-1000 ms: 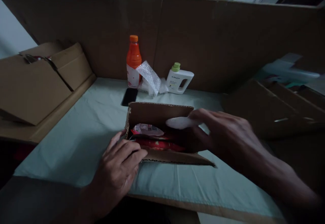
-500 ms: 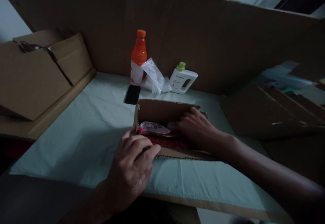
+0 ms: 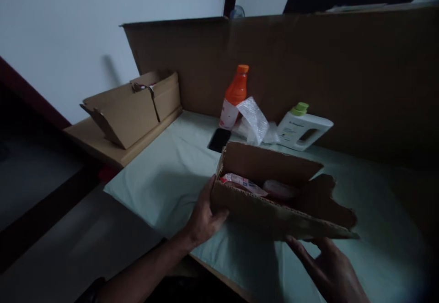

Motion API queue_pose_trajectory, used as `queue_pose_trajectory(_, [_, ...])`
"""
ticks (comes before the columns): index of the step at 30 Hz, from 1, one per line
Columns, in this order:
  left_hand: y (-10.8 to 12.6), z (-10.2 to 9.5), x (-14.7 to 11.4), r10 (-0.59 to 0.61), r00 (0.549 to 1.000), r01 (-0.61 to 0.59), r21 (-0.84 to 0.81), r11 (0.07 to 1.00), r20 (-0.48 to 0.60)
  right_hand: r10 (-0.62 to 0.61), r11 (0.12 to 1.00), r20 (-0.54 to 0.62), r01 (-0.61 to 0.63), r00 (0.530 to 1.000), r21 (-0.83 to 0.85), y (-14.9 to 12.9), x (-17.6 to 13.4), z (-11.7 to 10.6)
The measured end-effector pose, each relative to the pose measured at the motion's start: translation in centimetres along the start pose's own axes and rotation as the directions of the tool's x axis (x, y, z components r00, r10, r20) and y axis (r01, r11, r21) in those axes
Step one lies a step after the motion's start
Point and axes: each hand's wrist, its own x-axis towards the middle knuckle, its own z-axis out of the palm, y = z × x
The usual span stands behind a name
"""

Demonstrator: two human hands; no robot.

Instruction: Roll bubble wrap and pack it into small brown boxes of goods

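Observation:
An open-topped cardboard box (image 3: pixel 254 211) stands at a slant in front of me. Inside lie a packet with printed markings and a red corner (image 3: pixel 242 184) and a pale, clear-looking item (image 3: pixel 279 188); dim light hides their kind. My left hand (image 3: pixel 206 218) grips the box's near left corner, thumb against the front wall and fingers along the left side. My right hand (image 3: pixel 325 262) is at the lower front edge toward the right, its thumb and fingers apart. Its fingertips meet the box's edge, and no object shows in that hand.
Behind the box stand an orange-capped bottle (image 3: pixel 235 97), crumpled bubble wrap (image 3: pixel 255 120) and a white jug with a green cap (image 3: pixel 302 129). A black phone (image 3: pixel 219 140) lies beside them. Another cardboard box (image 3: pixel 130 115) sits at left. A tall cardboard panel (image 3: pixel 308 65) lines the back.
My right hand has come out of the box to its front edge. My left hand has shifted down to the box's corner. The view has swung left, and the box is turned.

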Motion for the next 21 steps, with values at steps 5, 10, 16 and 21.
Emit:
queue_pose_trajectory(5, [2.7, 1.8, 2.3, 0.040, 0.997, -0.045, -0.073, 0.996, -0.068, 0.064, 0.990, 0.012, -0.065, 0.998, 0.129, -1.4, 2.4, -1.4])
queue_pose_trajectory(10, [2.8, 2.4, 0.5, 0.024, 0.991, -0.035, -0.079, 0.996, -0.135, -0.005, 0.993, 0.022, 0.002, 1.000, 0.121, -1.5, 2.3, -1.9])
queue_pose_trajectory(16, [-0.5, -4.6, -3.1, -0.217, 0.878, 0.232, -0.019, 0.973, -0.426, -0.256, 0.946, 0.206, 0.201, 0.944, 0.256, -7.9, 6.5, 6.5])
queue_pose_trajectory(21, [-2.3, -11.2, -1.0, -0.218, 0.776, 0.246, -0.033, 0.969, -0.592, -0.442, 0.879, 0.180, 0.385, 0.879, 0.282, -12.0, 4.9, 12.6])
